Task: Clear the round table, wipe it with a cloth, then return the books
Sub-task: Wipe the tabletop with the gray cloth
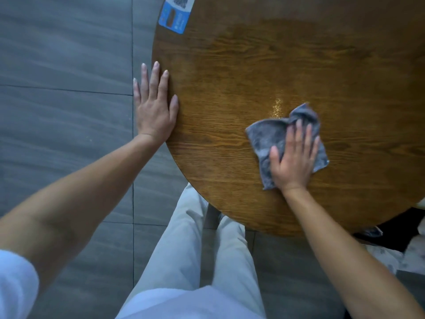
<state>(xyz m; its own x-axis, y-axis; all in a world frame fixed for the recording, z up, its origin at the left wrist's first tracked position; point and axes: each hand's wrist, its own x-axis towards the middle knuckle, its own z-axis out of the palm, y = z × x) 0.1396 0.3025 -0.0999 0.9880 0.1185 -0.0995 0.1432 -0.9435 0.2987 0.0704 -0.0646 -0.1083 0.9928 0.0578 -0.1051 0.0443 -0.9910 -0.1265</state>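
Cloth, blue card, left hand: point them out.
cloth [266, 137], head view, bare grey fold left of the fingers
blue card [176, 17], head view, its middle, at the table's edge
left hand [155, 111], head view, back of the hand

Glossy grained wood table [299, 65], fuzzy grey cloth [266, 139].

Your right hand [293, 157] presses flat on the cloth [266, 137] near the worktop's [253, 65] front edge; your left hand [155, 104] lies flat at its left rim.
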